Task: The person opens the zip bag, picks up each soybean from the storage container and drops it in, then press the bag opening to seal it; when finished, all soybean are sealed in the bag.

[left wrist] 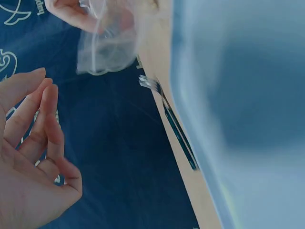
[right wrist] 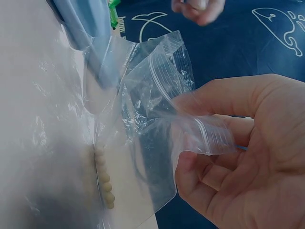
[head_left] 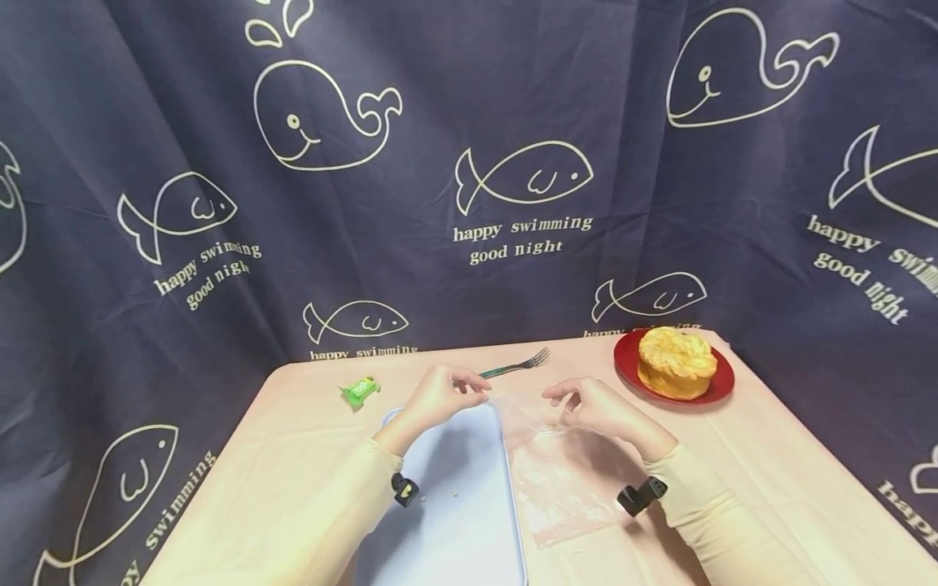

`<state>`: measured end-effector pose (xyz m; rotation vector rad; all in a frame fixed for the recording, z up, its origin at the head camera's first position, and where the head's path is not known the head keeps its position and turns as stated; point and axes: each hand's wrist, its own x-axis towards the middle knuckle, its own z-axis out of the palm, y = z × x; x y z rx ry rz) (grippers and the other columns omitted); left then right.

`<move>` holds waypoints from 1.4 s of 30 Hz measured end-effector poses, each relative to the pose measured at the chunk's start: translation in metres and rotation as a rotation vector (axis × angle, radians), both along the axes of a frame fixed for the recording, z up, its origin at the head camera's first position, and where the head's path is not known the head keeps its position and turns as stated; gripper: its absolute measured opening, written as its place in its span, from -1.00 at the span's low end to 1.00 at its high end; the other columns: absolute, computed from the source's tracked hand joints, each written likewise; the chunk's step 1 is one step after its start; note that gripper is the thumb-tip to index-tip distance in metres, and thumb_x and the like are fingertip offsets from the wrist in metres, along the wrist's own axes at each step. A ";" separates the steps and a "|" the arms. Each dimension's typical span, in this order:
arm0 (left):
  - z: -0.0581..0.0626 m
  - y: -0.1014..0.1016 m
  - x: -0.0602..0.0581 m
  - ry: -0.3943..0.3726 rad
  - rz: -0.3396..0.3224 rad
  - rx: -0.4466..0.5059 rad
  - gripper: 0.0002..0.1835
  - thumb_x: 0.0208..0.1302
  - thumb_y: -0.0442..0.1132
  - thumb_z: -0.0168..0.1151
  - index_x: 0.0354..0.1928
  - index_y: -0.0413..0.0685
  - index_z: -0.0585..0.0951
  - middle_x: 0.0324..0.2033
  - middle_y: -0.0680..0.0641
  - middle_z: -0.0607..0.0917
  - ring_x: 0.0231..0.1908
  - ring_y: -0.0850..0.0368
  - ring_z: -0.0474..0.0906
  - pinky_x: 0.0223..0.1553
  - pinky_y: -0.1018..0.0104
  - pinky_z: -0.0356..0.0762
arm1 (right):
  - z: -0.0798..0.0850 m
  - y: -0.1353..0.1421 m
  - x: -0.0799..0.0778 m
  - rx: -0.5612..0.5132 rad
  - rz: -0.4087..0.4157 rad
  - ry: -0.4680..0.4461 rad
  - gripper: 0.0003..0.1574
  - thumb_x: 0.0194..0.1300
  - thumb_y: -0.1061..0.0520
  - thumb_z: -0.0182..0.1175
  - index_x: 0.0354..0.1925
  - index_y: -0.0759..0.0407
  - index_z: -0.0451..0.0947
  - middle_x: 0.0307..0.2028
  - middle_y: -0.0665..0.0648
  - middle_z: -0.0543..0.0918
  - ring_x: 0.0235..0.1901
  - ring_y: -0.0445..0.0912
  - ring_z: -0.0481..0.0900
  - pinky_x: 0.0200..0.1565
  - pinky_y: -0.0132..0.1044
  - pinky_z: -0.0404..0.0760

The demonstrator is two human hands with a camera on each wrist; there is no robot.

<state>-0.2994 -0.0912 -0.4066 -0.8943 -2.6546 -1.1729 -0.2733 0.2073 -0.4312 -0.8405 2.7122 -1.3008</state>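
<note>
My right hand [head_left: 597, 411] pinches the mouth of a clear zip-lock bag [right wrist: 152, 129] between thumb and fingers. In the head view the bag hangs down over the table, right of a pale blue tray [head_left: 469, 521]. A row of small round beige pieces [right wrist: 106, 183] shows at the bag's lower part in the right wrist view. My left hand [head_left: 443, 395] hovers above the tray's far end, apart from the bag. Its fingers [left wrist: 50, 109] are loosely bent, with nothing between them.
A fork [head_left: 523, 364] with a dark green handle lies behind the hands. At the back right, a red plate [head_left: 626, 358] bears a round golden cake [head_left: 677, 362]. A green wrapped candy [head_left: 361, 391] sits at the back left. A dark blue patterned curtain [head_left: 440, 260] hangs behind the table.
</note>
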 end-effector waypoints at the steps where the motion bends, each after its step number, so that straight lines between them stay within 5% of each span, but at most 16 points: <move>1: -0.002 -0.005 0.001 -0.002 -0.001 -0.003 -0.88 0.17 -0.29 0.49 -0.25 0.06 0.83 -0.45 0.21 0.72 -0.37 0.26 0.56 -0.36 0.35 0.51 | 0.000 0.000 0.000 0.002 -0.001 0.000 -0.46 0.01 0.45 0.36 0.05 0.46 0.63 -0.21 0.28 0.70 -0.36 -0.11 0.62 -0.37 -0.33 0.60; 14: -0.022 -0.062 0.021 -0.069 -0.062 -0.100 -0.89 0.09 -0.31 0.53 -0.30 -0.03 0.83 -0.40 0.20 0.77 -0.46 0.30 0.53 -0.46 0.38 0.48 | 0.003 0.004 -0.004 0.017 -0.010 -0.014 -0.44 0.02 0.43 0.34 0.07 0.47 0.62 -0.19 0.30 0.70 -0.35 -0.03 0.63 -0.37 -0.32 0.60; 28: -0.046 -0.052 0.043 -0.168 -0.273 -0.249 -0.87 -0.02 -0.36 0.59 -0.42 -0.02 0.80 -0.60 0.29 0.69 -0.59 0.46 0.53 -0.46 0.48 0.51 | 0.004 0.005 -0.003 0.031 -0.026 0.003 -0.46 0.04 0.42 0.33 0.06 0.45 0.63 -0.22 0.25 0.72 -0.37 -0.09 0.60 -0.39 -0.32 0.58; 35: -0.055 -0.042 0.048 -0.229 -0.263 -0.319 -0.87 0.01 -0.33 0.59 -0.47 0.04 0.78 -0.66 0.36 0.63 -0.76 0.44 0.42 -0.67 0.48 0.43 | 0.002 0.005 -0.001 0.033 -0.033 -0.004 -0.47 0.03 0.42 0.36 0.05 0.40 0.65 -0.19 0.29 0.71 -0.36 -0.08 0.61 -0.38 -0.32 0.58; 42: -0.061 -0.040 0.050 -0.180 -0.243 -0.354 -0.85 0.02 -0.31 0.59 -0.52 0.10 0.77 -0.63 0.38 0.64 -0.63 0.48 0.50 -0.44 0.51 0.52 | -0.001 0.005 0.000 0.004 -0.023 -0.033 -0.43 0.01 0.45 0.34 0.07 0.47 0.62 -0.19 0.32 0.68 -0.34 -0.03 0.61 -0.39 -0.33 0.57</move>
